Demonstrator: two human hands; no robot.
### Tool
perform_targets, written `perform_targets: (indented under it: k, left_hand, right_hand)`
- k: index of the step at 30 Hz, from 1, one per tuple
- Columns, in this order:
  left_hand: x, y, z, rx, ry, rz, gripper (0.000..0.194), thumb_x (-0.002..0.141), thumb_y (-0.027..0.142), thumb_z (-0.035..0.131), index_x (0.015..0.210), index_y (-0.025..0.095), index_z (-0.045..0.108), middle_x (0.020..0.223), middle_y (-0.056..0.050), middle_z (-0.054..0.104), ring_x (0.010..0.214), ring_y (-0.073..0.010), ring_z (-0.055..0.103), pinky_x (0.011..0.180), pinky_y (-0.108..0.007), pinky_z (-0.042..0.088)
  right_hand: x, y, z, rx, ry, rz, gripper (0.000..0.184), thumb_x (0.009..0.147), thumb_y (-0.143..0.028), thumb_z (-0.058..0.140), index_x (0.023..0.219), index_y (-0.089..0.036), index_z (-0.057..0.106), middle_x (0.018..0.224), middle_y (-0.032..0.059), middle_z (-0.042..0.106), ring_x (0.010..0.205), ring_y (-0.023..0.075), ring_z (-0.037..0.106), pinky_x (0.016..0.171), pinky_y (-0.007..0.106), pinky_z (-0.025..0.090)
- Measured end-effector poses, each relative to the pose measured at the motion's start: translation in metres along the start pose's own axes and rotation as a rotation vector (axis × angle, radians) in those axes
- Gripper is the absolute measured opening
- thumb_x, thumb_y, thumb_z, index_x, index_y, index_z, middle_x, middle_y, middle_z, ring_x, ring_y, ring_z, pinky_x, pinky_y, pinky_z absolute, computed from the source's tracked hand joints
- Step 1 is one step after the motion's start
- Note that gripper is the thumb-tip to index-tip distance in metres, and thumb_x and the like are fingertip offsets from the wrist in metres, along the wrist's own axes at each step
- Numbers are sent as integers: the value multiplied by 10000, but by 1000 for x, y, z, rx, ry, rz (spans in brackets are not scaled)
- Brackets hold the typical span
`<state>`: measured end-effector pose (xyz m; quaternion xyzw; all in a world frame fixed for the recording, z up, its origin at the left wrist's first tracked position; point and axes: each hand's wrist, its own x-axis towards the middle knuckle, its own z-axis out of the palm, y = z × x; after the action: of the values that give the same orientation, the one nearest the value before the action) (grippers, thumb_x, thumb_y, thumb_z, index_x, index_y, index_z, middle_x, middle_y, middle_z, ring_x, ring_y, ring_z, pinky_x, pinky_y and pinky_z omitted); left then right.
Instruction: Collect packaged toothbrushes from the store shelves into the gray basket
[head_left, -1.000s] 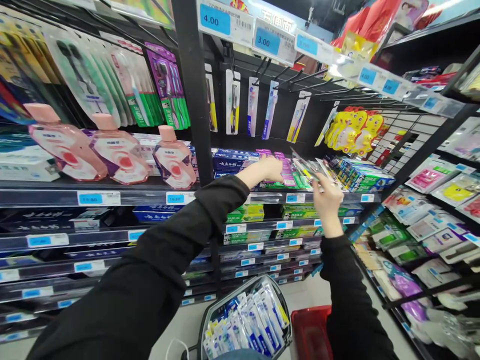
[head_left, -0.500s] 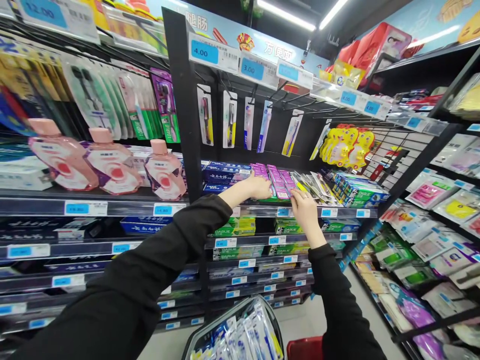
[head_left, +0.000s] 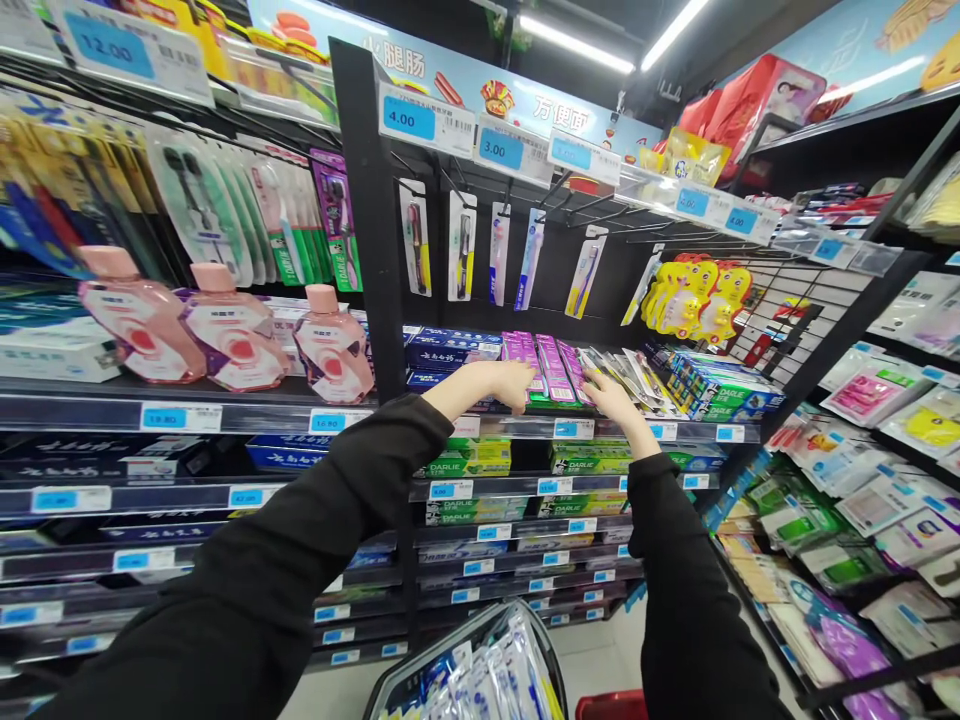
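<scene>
Purple toothbrush packs (head_left: pixel 556 368) lie in several rows on the shelf, their lengths running front to back. Against their left side rests my left hand (head_left: pixel 510 384), its fingers bent down near the leftmost row and partly hidden from me. On the right, my right hand (head_left: pixel 611 398) reaches with extended fingers to the right edge of the purple packs, beside some white, yellow and black toothbrush packs (head_left: pixel 637 378). Neither hand visibly lifts a pack.
Blue toothpaste boxes (head_left: pixel 450 345) sit left of the packs; more boxes (head_left: pixel 720 385) are stacked right. Single toothbrushes (head_left: pixel 461 248) hang behind. Pink mouthwash bottles (head_left: pixel 334 345) stand left of the black post (head_left: pixel 367 220). Below, a basket (head_left: pixel 551 645) holds packaged toothbrushes.
My left hand has slid slightly left and down, its fingers more bent, uncovering more of the purple packs. The right hand stays by their right edge, and its forearm has shifted slightly right.
</scene>
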<state>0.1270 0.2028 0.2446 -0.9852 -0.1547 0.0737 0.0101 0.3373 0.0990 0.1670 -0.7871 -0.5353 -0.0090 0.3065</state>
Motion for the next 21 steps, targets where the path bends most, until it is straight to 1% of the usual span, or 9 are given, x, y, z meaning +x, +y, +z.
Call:
perform_targets:
  k: [3, 7, 10, 11, 13, 15, 17, 19, 21]
  left_hand:
    - [-3, 2, 2, 24, 13, -15, 763, 704, 187, 577, 1419, 21, 368, 1501, -238, 323, 1368, -308, 362, 1080, -354, 337]
    - [-3, 3, 6, 4, 5, -20, 911, 695, 247, 631, 1470, -18, 231, 1548, -251, 170, 1437, -321, 203, 1140, -375, 241]
    - [-16, 3, 6, -84, 103, 17, 977, 683, 294, 677, 1477, -19, 201, 1553, -252, 142, 1444, -332, 165, 1148, -405, 225]
    - [-25, 4, 6, -140, 186, 61, 923, 697, 289, 668, 1469, 6, 249, 1546, -238, 202, 1433, -322, 215, 1143, -403, 241]
    - [-52, 2, 6, -316, 427, 169, 676, 750, 274, 617, 1375, 79, 449, 1437, -186, 458, 1316, -279, 442, 1074, -371, 360]
    - [-88, -6, 4, -550, 724, 220, 373, 795, 287, 574, 1130, 135, 637, 1125, -118, 694, 1018, -218, 650, 874, -310, 500]
    - [-126, -23, -3, -769, 1063, 146, 209, 811, 316, 560, 887, 152, 665, 779, -55, 714, 697, -163, 666, 637, -253, 515]
    - [-161, -53, -16, -879, 1393, -2, 180, 820, 307, 529, 755, 160, 610, 589, -8, 624, 515, -126, 585, 511, -221, 461]
    - [-187, -96, -37, -858, 1575, -185, 169, 824, 255, 482, 700, 167, 557, 542, 9, 573, 464, -110, 534, 481, -209, 429]
  right_hand:
    - [1, -4, -1, -45, -28, -54, 424, 911, -234, 450, 1299, -101, 556, 1377, 143, 514, 1299, 252, 467, 1121, 396, 330]
    - [2, -4, -1, -71, -56, -87, 458, 922, -298, 409, 1315, -104, 542, 1392, 138, 501, 1320, 251, 439, 1132, 385, 309]
    - [2, 1, 0, -23, -70, -83, 532, 916, -364, 374, 1356, -90, 494, 1412, 142, 478, 1326, 259, 427, 1140, 400, 293]
    - [1, 4, 0, 1, -54, -86, 553, 907, -381, 362, 1362, -92, 484, 1415, 140, 476, 1327, 261, 426, 1140, 412, 290]
    - [-2, 9, 1, 53, 23, -92, 594, 878, -424, 343, 1346, -91, 494, 1402, 149, 488, 1318, 274, 433, 1136, 446, 289]
    - [-9, 15, 0, 117, 148, -81, 646, 840, -500, 334, 1292, -84, 534, 1360, 183, 521, 1294, 308, 456, 1119, 493, 301]
    - [-22, 24, -3, 202, 266, -62, 677, 808, -590, 344, 1234, -115, 569, 1316, 197, 554, 1259, 347, 485, 1080, 538, 340]
    - [-44, 37, -6, 317, 322, -59, 590, 829, -606, 377, 1192, -191, 587, 1269, 178, 593, 1198, 338, 544, 1050, 511, 388]
    - [-74, 53, -5, 332, 370, -29, 454, 846, -582, 429, 1144, -287, 604, 1237, 144, 623, 1169, 321, 572, 1030, 472, 418]
